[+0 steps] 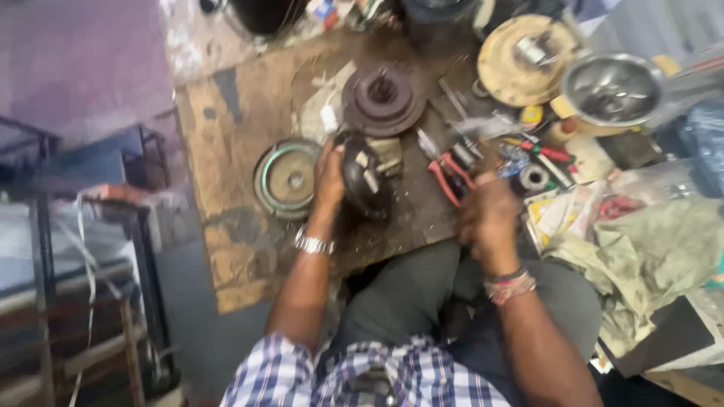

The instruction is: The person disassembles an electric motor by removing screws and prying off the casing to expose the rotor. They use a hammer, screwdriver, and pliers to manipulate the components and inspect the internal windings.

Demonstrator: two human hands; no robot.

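The left hand point(329, 175) is gripping the dark motor housing point(365, 181) just below the round stepped pulley point(383, 99), best kept steady, while the right hand point(489, 215) is curling closed beside red-handled pliers point(450, 175), its contents unclear.

Both bare forearms reach forward from checked short sleeves, elbows bent near the knees. The left hand point(329, 175) stretches ahead with fingers curved and spread in a grip, a metal watch on its wrist. The right hand point(489, 213) is blurred, loosely fisted, thread bands circling its wrist.
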